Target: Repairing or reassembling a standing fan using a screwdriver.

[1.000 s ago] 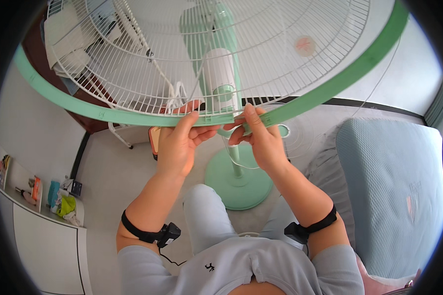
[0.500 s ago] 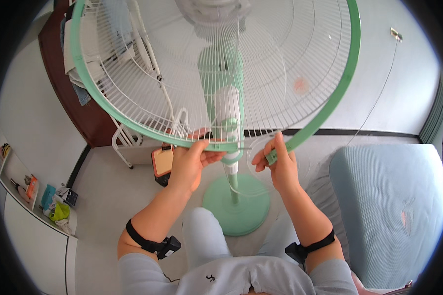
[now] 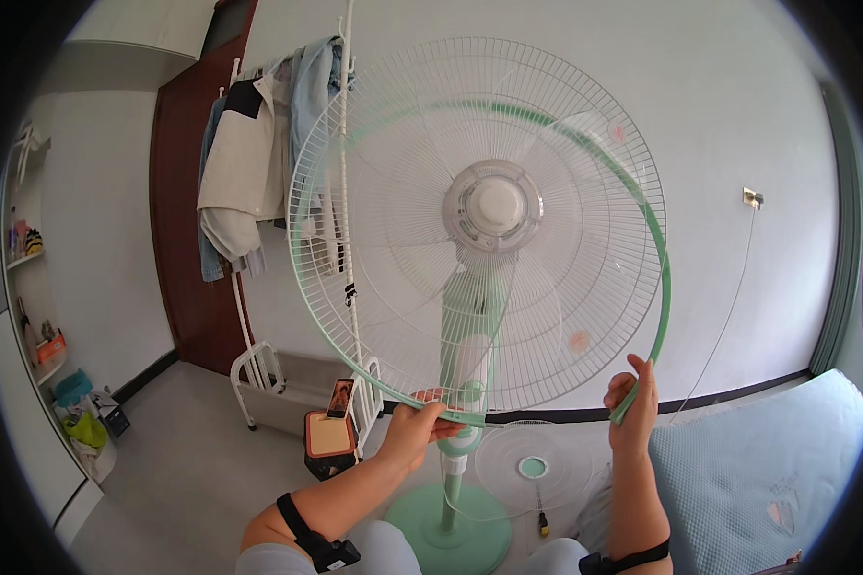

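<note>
A standing fan (image 3: 470,316) with a round wire grille (image 3: 393,316), see-through blades and a pale central hub faces me. Its thin green ring (image 3: 658,251) is split at the bottom, running partly around the grille and standing off it at the right. My left hand (image 3: 410,439) pinches one ring end against the grille's lower edge, thumb in front. My right hand (image 3: 633,412) has its fingers closed around the other ring end, apart from the grille. Some left fingers are hidden behind the rim.
The green fan base (image 3: 451,537) stands on the floor. Beside it lie another round grille (image 3: 532,443) with a green centre and a yellow-and-black tool (image 3: 544,523). A clothes rack (image 3: 343,192) is behind left, a black-and-orange box (image 3: 329,436) below. A blue mattress (image 3: 767,470) lies right.
The view has tilted up, showing the whole grille and the hub. My right hand has drawn its ring end out to the right, widening the gap between the ends. My left hand keeps its hold.
</note>
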Demonstrator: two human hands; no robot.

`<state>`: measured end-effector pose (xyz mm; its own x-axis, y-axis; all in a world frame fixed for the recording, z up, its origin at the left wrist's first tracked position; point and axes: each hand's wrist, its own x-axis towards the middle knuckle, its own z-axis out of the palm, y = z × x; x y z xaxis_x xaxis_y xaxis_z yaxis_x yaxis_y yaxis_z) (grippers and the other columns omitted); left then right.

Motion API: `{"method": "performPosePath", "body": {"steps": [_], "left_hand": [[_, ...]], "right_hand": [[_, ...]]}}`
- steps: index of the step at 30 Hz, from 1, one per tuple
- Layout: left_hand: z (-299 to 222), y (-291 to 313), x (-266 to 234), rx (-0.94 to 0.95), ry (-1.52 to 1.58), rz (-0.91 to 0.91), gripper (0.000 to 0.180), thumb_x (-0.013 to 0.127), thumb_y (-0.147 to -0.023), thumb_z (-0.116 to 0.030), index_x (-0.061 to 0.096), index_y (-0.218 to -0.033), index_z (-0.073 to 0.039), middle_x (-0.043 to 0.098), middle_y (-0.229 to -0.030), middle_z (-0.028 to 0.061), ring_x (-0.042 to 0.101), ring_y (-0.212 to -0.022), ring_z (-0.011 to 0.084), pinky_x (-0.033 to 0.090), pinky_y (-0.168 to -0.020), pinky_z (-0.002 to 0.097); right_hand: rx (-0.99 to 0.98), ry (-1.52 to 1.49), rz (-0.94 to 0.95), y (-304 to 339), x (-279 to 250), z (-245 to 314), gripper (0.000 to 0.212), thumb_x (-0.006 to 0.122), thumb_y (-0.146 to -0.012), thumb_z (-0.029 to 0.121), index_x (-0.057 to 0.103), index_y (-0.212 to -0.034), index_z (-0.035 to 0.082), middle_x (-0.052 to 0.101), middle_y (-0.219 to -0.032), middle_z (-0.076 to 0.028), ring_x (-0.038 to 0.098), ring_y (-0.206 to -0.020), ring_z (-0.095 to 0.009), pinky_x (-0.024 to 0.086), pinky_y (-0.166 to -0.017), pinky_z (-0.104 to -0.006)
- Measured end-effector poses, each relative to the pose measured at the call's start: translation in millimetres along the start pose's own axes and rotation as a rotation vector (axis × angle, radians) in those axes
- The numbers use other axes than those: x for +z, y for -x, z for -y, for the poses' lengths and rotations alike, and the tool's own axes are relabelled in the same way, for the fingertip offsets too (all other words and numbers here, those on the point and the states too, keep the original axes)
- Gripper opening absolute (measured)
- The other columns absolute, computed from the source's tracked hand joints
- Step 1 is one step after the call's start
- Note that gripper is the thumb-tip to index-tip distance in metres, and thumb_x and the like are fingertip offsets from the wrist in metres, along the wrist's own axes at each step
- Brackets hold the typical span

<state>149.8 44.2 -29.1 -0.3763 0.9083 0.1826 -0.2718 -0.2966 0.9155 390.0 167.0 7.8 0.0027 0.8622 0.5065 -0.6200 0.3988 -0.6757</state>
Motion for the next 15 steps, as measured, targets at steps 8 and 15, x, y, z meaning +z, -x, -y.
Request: {"method": "performPosePath", "body": {"steps": [8,15], "left_hand": [[5,-13,-10,0.050,-0.014,0.004,0.021,0.042,-0.078,-0.010,0.042,-0.093,0.005,0.055,-0.080,0.0148,0.058,-0.071,0.0199,0.049,-0.061,0.0279],[5,-7,-31,0.263,-0.090,-0.005,0.025,0.045,-0.079,-0.007,0.041,-0.100,0.006,0.055,-0.079,0.0129,0.056,-0.071,0.0158,0.049,-0.059,0.0277]], "right_hand": [[-0.097,0.170,-0.039,-13,-15,-8,0.031,0.041,-0.084,0.029,0.044,-0.097,0.002,0.047,-0.055,-0.003,0.039,-0.039,-0.006,0.029,-0.035,-0.0170],[-0.091,0.061,0.010,-36,-28,-8,0.038,0.037,-0.084,0.033,0.041,-0.105,0.002,0.047,-0.054,-0.003,0.038,-0.036,-0.007,0.028,-0.032,-0.0174]]}}
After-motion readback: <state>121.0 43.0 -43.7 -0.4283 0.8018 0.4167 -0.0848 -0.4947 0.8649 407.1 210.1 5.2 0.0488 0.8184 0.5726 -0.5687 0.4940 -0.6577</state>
